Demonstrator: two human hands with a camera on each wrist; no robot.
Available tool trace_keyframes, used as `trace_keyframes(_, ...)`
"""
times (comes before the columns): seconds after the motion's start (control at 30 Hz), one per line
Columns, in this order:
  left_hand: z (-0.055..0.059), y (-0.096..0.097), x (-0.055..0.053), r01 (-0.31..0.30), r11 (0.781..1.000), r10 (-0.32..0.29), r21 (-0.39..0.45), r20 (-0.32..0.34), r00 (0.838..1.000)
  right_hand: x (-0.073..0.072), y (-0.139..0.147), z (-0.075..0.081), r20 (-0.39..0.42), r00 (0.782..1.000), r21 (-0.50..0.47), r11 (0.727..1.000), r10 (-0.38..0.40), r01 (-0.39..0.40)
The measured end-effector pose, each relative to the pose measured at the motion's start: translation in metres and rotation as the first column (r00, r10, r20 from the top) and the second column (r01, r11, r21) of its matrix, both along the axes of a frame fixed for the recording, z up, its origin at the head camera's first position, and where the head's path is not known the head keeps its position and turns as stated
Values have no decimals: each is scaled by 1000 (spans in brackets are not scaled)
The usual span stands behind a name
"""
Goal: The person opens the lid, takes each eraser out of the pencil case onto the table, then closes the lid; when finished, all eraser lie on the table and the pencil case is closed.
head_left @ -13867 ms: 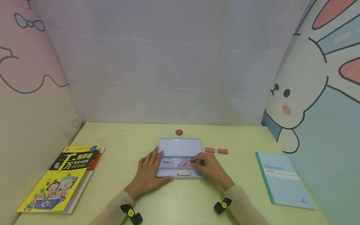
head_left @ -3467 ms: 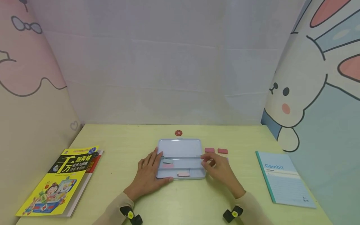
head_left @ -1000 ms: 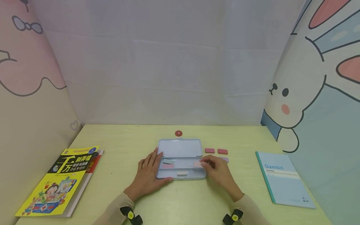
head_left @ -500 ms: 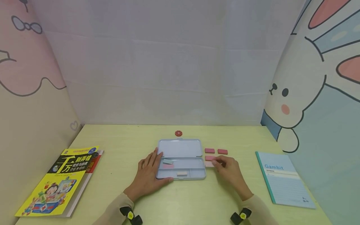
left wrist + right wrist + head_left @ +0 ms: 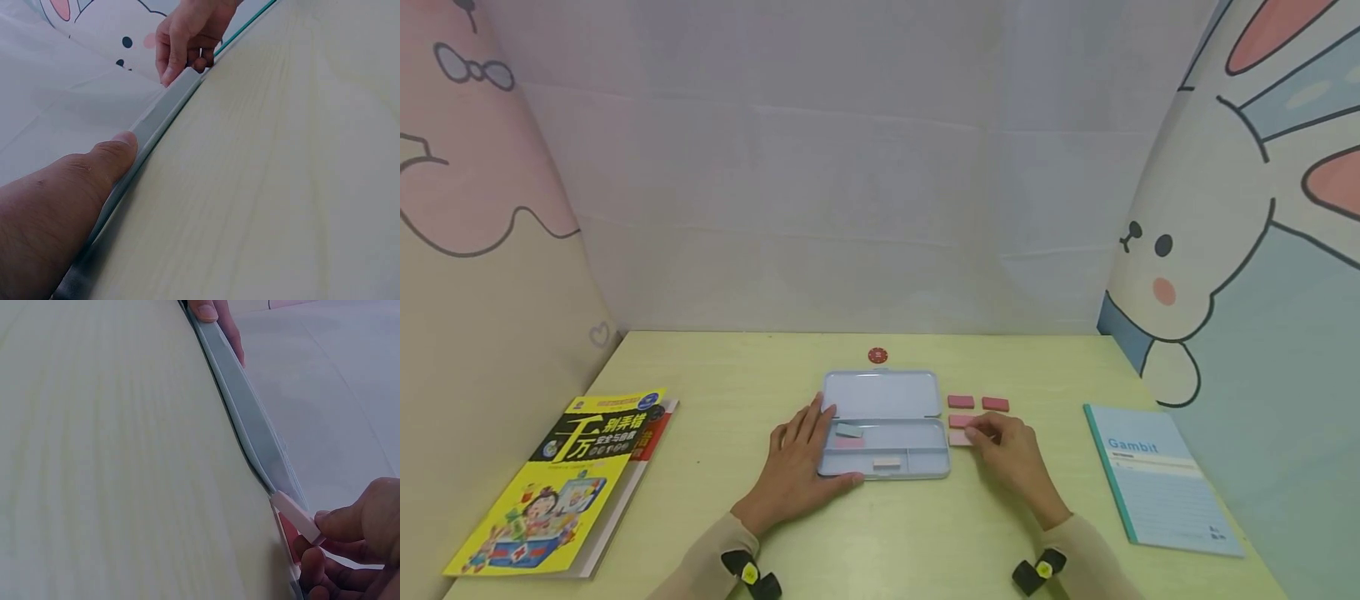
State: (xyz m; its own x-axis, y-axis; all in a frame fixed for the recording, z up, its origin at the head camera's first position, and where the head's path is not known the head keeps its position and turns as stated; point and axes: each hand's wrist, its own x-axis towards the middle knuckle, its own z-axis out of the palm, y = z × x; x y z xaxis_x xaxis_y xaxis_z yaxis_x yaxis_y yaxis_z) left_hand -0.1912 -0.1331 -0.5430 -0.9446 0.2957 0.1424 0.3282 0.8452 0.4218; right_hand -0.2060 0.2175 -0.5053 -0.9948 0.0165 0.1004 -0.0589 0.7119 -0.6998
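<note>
An open pale-blue pencil case [image 5: 882, 393] lies on the table, lid folded back. My left hand [image 5: 801, 467] rests along its left side with fingers extended, thumb on the front edge [image 5: 119, 150]. My right hand [image 5: 1011, 454] pinches a pale pink rectangular block [image 5: 299, 517] between thumb and fingers, just right of the case. Behind that block lies a brighter pink block [image 5: 961, 422]. Two darker pink blocks, one [image 5: 960, 402] left of the other [image 5: 996, 404], lie further back. Inside the case are a mint block [image 5: 849, 431], a pink block [image 5: 850, 443] and a whitish block [image 5: 887, 463].
A red round chip [image 5: 877, 355] lies behind the case. Books with a yellow cover [image 5: 550, 500] on top lie at the left, and a light-blue notebook [image 5: 1161, 479] at the right. Patterned side walls and a white back sheet [image 5: 865, 208] enclose the table.
Lilac and pink blocks left the case for the table at its right. Within the last second my right hand carried the pale pink block rightward out of the case. My left hand stayed put.
</note>
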Motion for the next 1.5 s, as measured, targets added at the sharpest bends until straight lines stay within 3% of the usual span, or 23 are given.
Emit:
trace_keyframes(0.1,1,0,0,-1,1000,1,3,11,1000,-1,1,-3,-23,1000,13,1000,-7,8)
trace_keyframes(0.37,3,1,0,-1,1000,1,4,37,999,0,1,-3,18,996,30,995,-92,92)
trace_keyframes(0.6,0,0,0,1,1000,-1,4,1,1000,2,2,-3,-37,993,49,992,-111,113)
trace_keyframes(0.83,-2,0,0,-1,1000,0,-15,-17,1000,2,2,-3,-61,992,6,994,-113,113)
trace_keyframes(1.13,-1,1,0,-3,1000,3,-20,-36,999,4,-11,4,-57,996,-71,995,72,-76)
trace_keyframes(1.33,-1,1,0,-5,1000,4,-22,-29,1000,6,-20,10,-72,980,-107,975,185,-192)
trace_keyframes(1.5,1,2,-1,-14,1000,14,-22,-15,1000,9,-31,15,-58,961,-75,958,272,-276)
